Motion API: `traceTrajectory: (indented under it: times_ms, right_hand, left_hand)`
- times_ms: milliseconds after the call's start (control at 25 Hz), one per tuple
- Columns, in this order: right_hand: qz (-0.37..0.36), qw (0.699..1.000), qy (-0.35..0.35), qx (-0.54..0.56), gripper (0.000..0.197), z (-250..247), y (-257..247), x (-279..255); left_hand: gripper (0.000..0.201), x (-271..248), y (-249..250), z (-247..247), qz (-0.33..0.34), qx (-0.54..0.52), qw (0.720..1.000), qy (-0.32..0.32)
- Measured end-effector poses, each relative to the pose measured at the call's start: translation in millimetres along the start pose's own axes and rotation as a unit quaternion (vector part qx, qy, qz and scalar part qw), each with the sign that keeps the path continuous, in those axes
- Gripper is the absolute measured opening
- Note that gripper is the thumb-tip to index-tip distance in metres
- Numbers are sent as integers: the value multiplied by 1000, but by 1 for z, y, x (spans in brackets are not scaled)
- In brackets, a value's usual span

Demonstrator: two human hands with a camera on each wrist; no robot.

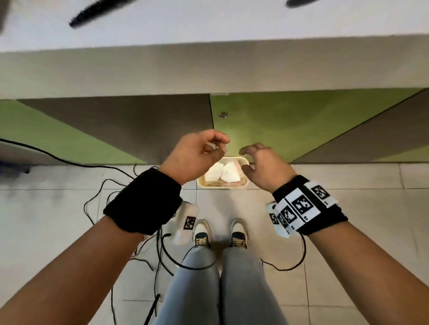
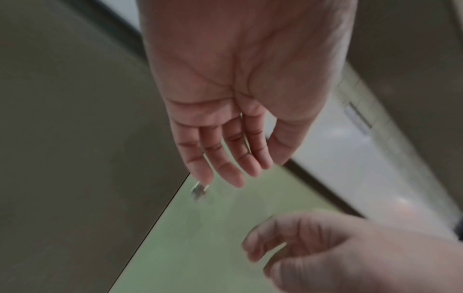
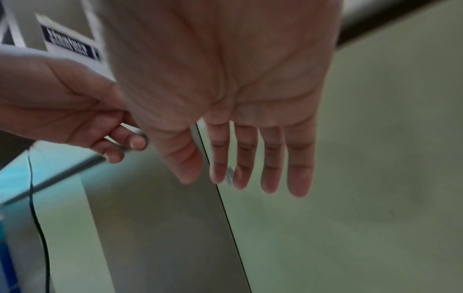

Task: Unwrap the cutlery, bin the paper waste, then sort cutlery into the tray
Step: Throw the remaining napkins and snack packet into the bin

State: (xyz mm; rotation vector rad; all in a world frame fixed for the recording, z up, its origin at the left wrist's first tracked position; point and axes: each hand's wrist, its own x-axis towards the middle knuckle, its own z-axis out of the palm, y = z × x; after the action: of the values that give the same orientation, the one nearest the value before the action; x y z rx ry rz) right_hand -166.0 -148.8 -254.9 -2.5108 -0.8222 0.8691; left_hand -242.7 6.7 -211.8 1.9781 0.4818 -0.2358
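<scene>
A small cream bin stands on the tiled floor against the cabinet, with crumpled white paper in it. My left hand hangs just above the bin's left side, fingers loosely bent and holding nothing. The left wrist view shows the same left hand with an empty palm. Over the bin's right rim is my right hand, fingers spread and relaxed, also empty. Two dark long objects lie blurred on the white tabletop at the top edge. No tray is in view.
The table's front edge runs across above the hands. Green and brown cabinet doors with a small metal knob stand behind the bin. Black cables trail over the floor at left. My shoes are right below the bin.
</scene>
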Motion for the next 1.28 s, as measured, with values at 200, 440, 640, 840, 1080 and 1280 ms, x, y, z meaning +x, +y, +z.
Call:
traceTrajectory:
  times_ms: [200, 440, 640, 840, 1080, 1280]
  right_hand:
    - [-72, 997, 21, 2, 37, -82, -67, -43]
    - [-124, 989, 73, -12, 35, -148, -113, -63]
    - [-168, 982, 91, -3, 33, -172, -159, -43]
    - [-188, 975, 115, -14, 30, -187, -225, -5]
    - [-172, 976, 124, -44, 33, -196, -302, 53]
    - [-130, 984, 79, -95, 40, -185, -357, 112]
  left_hand:
    - [20, -44, 105, -73, 74, 11, 994, 82]
    - [30, -75, 138, -122, 95, -44, 973, 204]
    - [18, -69, 131, -184, 50, -5, 950, 307]
    - [23, -46, 112, -260, -14, 53, 925, 377]
    - [38, -4, 82, -343, -105, 132, 907, 386]
    - [59, 31, 57, -379, -153, 192, 920, 306]
